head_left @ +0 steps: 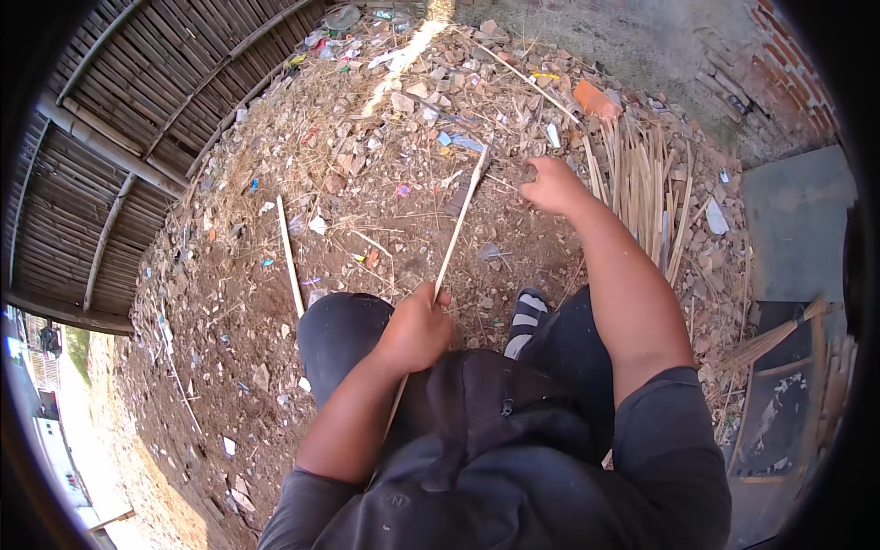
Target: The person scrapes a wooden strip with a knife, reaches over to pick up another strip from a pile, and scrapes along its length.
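My left hand [417, 328] is closed around a long, thin pale wooden strip [461, 225], which looks like split bamboo. The strip slants up and away from my lap, its far end over the littered ground. Off to the right of that end, my right hand [555, 186] is held out with its fingers curled together; whatever they hold, if anything, is too small to name. A dark flat piece [456, 203] shows beside the strip, and I cannot tell what it is. Another pale strip [290, 257] lies by my left knee.
A bundle of pale strips [637, 179] lies on the right, near an orange brick piece [597, 99]. Rubble and litter cover the ground [229, 312]. A slatted bamboo wall [156, 82] stands left, a brick wall [793, 69] right. A broom-like bundle [775, 339] leans at right.
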Action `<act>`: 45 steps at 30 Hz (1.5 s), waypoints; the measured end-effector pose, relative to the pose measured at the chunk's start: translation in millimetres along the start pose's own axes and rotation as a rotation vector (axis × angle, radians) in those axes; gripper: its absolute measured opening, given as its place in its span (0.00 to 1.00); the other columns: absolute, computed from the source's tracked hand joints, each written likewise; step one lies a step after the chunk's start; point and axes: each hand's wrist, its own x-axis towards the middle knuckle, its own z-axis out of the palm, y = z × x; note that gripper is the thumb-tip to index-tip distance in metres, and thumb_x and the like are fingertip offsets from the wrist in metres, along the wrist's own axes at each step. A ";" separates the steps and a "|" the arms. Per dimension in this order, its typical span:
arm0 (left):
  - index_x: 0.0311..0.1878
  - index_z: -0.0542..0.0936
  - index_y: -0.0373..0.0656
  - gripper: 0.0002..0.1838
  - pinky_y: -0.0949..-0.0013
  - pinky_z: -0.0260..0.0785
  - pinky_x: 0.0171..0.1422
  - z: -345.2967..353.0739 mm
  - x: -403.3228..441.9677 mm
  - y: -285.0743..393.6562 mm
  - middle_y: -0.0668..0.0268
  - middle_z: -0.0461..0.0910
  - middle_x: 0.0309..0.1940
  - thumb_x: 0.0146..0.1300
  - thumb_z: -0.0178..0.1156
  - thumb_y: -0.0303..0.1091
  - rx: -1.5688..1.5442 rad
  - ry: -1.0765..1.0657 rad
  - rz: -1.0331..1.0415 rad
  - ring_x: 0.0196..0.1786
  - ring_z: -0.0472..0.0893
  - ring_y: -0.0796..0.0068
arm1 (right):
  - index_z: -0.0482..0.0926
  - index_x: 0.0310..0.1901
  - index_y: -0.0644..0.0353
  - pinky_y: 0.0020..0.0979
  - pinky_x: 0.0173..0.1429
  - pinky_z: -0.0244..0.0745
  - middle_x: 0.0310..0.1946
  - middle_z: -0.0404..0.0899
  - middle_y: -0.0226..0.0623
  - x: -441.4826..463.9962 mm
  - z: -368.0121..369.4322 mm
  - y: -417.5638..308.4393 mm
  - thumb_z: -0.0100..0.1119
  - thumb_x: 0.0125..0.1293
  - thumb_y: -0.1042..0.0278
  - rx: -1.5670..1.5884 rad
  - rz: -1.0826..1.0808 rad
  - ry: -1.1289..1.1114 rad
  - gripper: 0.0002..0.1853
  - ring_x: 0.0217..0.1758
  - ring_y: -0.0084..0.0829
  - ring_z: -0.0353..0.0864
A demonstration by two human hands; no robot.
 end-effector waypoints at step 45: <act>0.52 0.74 0.41 0.23 0.77 0.52 0.23 -70.6 -14.3 3.1 0.78 0.59 0.20 0.85 0.37 0.50 -0.502 0.179 0.185 0.20 0.57 0.87 | 0.81 0.58 0.67 0.38 0.47 0.78 0.37 0.87 0.44 -3.4 -29.5 28.6 0.70 0.57 0.56 0.329 0.167 0.224 0.30 0.42 0.38 0.87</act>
